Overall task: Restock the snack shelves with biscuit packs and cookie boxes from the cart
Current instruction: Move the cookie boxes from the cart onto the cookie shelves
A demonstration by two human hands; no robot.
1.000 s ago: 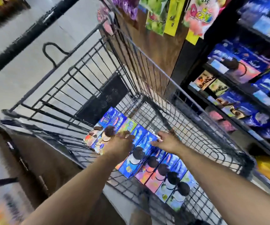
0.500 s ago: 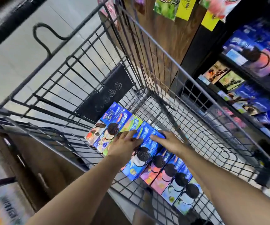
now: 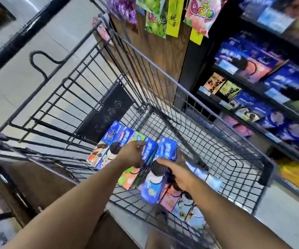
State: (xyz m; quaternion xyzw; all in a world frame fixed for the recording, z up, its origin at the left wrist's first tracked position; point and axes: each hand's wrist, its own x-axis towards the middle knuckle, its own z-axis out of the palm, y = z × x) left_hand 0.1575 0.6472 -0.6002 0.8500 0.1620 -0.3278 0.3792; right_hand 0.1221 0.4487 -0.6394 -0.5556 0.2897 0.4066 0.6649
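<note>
Restocking looks barely midway: a row of cookie boxes (image 3: 107,150) lies on the wire floor of the cart (image 3: 163,76), the left hand (image 3: 132,156) curls its fingers over a blue-and-green box (image 3: 147,153) tipped up from that row, and the right hand (image 3: 178,177) pinches a lifted blue box (image 3: 166,150) just beside it, thumb in front, fingers behind. None of these has reached a shelf. Grey floor tiles (image 3: 19,78) lie left of the cart, a wooden end panel (image 3: 163,51) hung with sweet bags (image 3: 155,17) stands beyond it, and dark shelves (image 3: 215,101) at right hold many blue boxes.
</note>
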